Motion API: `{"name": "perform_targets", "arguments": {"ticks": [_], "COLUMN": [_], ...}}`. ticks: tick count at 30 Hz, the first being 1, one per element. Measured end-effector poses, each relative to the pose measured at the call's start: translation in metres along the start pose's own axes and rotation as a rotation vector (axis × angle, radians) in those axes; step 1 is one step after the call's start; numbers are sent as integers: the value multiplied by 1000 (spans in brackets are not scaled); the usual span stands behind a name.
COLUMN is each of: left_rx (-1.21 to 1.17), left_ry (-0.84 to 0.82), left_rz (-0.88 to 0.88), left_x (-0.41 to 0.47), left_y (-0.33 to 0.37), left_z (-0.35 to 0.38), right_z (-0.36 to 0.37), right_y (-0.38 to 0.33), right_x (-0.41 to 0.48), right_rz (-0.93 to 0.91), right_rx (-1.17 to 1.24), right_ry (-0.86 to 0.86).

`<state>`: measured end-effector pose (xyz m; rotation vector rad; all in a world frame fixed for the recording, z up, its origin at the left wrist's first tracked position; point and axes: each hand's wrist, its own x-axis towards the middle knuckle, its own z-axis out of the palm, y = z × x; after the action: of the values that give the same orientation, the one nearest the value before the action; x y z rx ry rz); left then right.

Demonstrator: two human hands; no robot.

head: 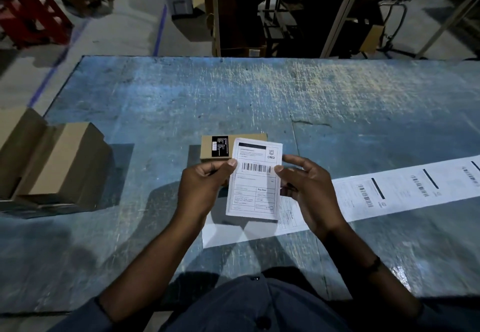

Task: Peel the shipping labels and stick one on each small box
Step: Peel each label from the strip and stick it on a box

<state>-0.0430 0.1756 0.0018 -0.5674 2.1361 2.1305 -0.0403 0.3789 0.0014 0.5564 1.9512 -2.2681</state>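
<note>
1. At nine o'clock on the table (pixel 233 93), hard against its left edge: a cluster of brown cardboard boxes (pixel 65 160), well apart from both hands. No shipping label seen on their tops, though too dim and blurred there to rule one out.
2. Just left of centre, at about eleven o'clock from the hands: one small box (pixel 207 150), lying flat. Carries only a black printed sticker on its top face, with no white label on it yet. Right end hidden behind the raised paper.
3. Left hand (pixel 205 189): pinches the left edge of the label (pixel 255 178) between thumb and forefinger, about halfway up its height, other fingers curled into the palm.
4. Label itself: peeled free of its backing, held upright with the print facing the camera and the barcode near the middle, above the table. Overlaps the near right corner of the small box in this view without being pressed on.
5. Right hand (pixel 309 191): holds the right edge, thumb tip on the printed face level with the barcode, forefinger stretched out above it, remaining fingers loosely bent beside and behind the paper.
6. From five o'clock out to three o'clock: the label strip (pixel 389 191), flat on the table, running off the right edge. Several printed labels on it still unpeeled.
7. Judged progress: early. One label off and ready, none shown stuck. Left to do: lower this one squarely onto the small box, smooth it down, then repeat for every other box.
</note>
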Motion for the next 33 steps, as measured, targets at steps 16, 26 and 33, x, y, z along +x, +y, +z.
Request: {"name": "perform_targets", "arguments": {"ticks": [16,26,33], "left_rx": [143,488,536], "left_ry": [139,209,189], "left_rz": [144,118,87], "left_x": [63,100,105], "left_y": [-3,-1,-3], "left_z": [-10,-10,-6], "right_z": [5,21,22], "right_y": [-14,-16,-13], "right_x": [73,106,108], "right_rz": [-12,109,121], "right_rx": [-218,-239,-252], "right_ry": [45,30,50]}}
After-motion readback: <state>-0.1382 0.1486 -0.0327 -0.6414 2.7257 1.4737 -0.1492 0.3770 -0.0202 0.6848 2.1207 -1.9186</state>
